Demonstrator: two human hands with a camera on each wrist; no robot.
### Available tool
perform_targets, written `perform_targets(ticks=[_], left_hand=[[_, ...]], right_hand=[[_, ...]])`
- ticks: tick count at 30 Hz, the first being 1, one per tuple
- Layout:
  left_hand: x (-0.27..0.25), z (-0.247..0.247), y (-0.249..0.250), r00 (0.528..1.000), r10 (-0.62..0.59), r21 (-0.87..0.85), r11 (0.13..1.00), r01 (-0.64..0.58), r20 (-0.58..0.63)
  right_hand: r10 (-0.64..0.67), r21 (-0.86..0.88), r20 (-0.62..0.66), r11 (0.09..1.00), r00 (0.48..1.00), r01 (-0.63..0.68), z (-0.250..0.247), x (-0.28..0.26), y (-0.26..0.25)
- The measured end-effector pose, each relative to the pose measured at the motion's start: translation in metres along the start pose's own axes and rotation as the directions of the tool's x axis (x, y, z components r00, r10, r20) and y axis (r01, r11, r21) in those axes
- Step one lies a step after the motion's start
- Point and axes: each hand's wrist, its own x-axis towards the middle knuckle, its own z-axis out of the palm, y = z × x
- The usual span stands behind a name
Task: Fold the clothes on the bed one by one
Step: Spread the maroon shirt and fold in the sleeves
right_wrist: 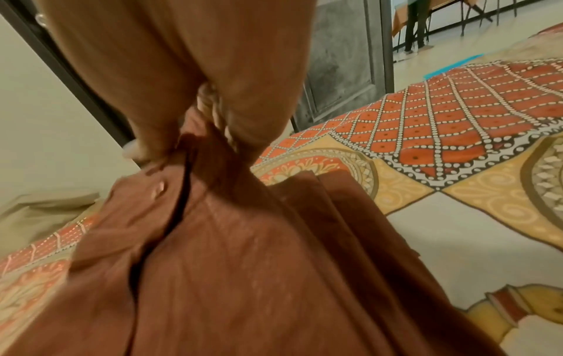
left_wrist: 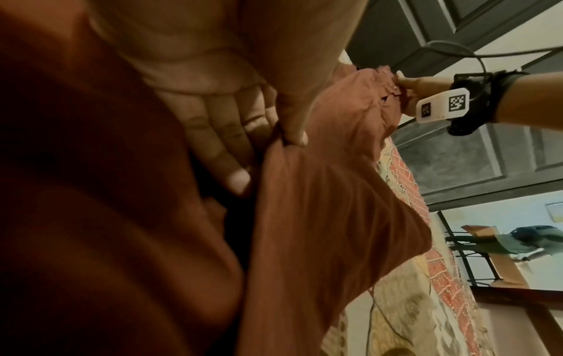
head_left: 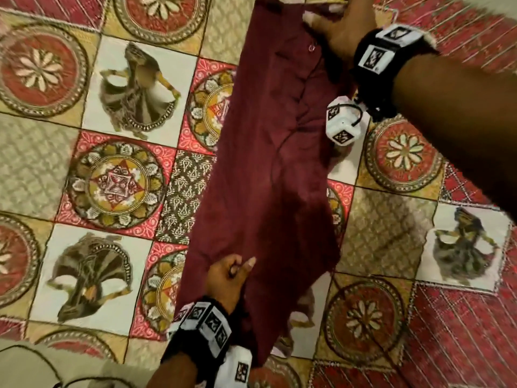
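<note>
A maroon shirt (head_left: 268, 152) hangs stretched as a long narrow strip above the patterned bedspread (head_left: 117, 175). My left hand (head_left: 228, 275) pinches the near end of the cloth; in the left wrist view its thumb and fingers (left_wrist: 292, 135) clamp a fold of the shirt (left_wrist: 320, 216). At the far end my right hand (head_left: 340, 26) grips the collar side, near a button. The right wrist view shows that hand (right_wrist: 195, 135) bunching the shirt (right_wrist: 243, 265) by its open placket. The right hand's fingertips are hidden by cloth in the head view.
The bedspread covers the whole bed with red, yellow and white squares. A pale garment (right_wrist: 45, 212) lies at the bed's far edge. A cable (head_left: 42, 365) trails at the near left corner. Beyond the bed stand a grey door (right_wrist: 344, 60) and a person's legs (right_wrist: 415, 29).
</note>
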Motion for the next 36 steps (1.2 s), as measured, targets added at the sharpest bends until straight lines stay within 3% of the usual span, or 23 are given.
perform_targets(ticks=[2, 3, 5, 8, 11, 15, 18, 22, 24, 25, 27, 28, 29, 30, 32, 34, 36], left_hand=[[0.002, -0.002, -0.005, 0.997, -0.076, 0.01, 0.997, 0.076, 0.032], [0.002, -0.004, -0.007, 0.993, -0.106, 0.016, 0.994, 0.105, 0.058], [0.001, -0.008, -0.006, 0.992, -0.103, 0.069, 0.993, 0.098, 0.078], [-0.003, -0.018, 0.017, 0.997, 0.061, 0.3, 0.951, -0.07, 0.04], [-0.004, -0.023, 0.043, 0.988, 0.143, 0.339, 0.928, -0.156, 0.063], [0.007, -0.02, 0.054, 0.996, -0.003, 0.312, 0.95, -0.025, 0.088], [0.012, -0.022, 0.049, 0.996, -0.037, 0.271, 0.963, 0.015, 0.077], [0.001, -0.017, 0.049, 0.994, 0.003, 0.356, 0.933, -0.041, 0.108], [-0.008, -0.015, 0.061, 0.987, 0.127, 0.42, 0.894, -0.155, 0.094], [-0.011, -0.018, 0.072, 0.956, 0.278, 0.482, 0.828, -0.287, 0.092], [-0.01, -0.024, 0.097, 0.799, 0.561, 0.654, 0.525, -0.545, 0.217], [-0.005, -0.025, 0.109, 0.729, 0.612, 0.698, 0.375, -0.61, 0.307], [0.003, -0.024, 0.118, 0.692, 0.613, 0.722, 0.27, -0.637, 0.381], [0.013, -0.022, 0.124, 0.676, 0.595, 0.734, 0.2, -0.649, 0.435], [0.038, -0.016, 0.126, 0.689, 0.513, 0.753, 0.117, -0.648, 0.512], [0.065, -0.014, 0.123, 0.728, 0.393, 0.773, 0.065, -0.632, 0.562], [0.088, -0.016, 0.122, 0.757, 0.303, 0.787, 0.035, -0.616, 0.579]], right_hand=[[0.082, -0.177, -0.031, 0.98, 0.996, -0.087, -0.002, -0.004, -0.001], [0.06, -0.216, -0.078, 0.974, 0.995, -0.075, -0.006, -0.016, -0.002], [-0.164, -0.194, -0.119, 0.971, 0.979, 0.139, -0.013, -0.062, -0.002], [-0.375, -0.184, 0.142, 0.899, 0.916, 0.397, -0.016, -0.187, 0.003], [-0.454, -0.224, 0.306, 0.82, 0.836, 0.527, 0.009, -0.305, 0.023], [-0.381, -0.32, 0.412, 0.79, 0.828, 0.523, 0.062, -0.37, 0.055], [-0.197, -0.478, 0.453, 0.77, 0.869, 0.424, 0.069, -0.386, 0.098], [-0.058, -0.501, 0.388, 0.825, 0.92, 0.263, 0.059, -0.415, 0.133], [-0.064, -0.48, 0.305, 0.852, 0.95, 0.212, 0.054, -0.423, 0.126], [-0.087, -0.451, 0.246, 0.871, 0.965, 0.193, 0.049, -0.421, 0.116], [-0.22, -0.385, 0.116, 0.889, 0.969, 0.248, 0.042, -0.404, 0.09], [-0.308, -0.375, 0.066, 0.874, 0.949, 0.31, 0.04, -0.39, 0.077], [-0.375, -0.37, 0.042, 0.855, 0.926, 0.362, 0.041, -0.372, 0.065], [-0.398, -0.34, 0.029, 0.858, 0.917, 0.384, 0.045, -0.352, 0.056], [-0.316, -0.231, -0.017, 0.924, 0.949, 0.304, 0.056, -0.308, 0.051], [-0.057, -0.104, -0.096, 0.993, 0.994, 0.047, 0.064, -0.267, 0.059], [0.221, 0.062, -0.126, 0.975, 0.967, -0.215, 0.065, -0.237, 0.068]])
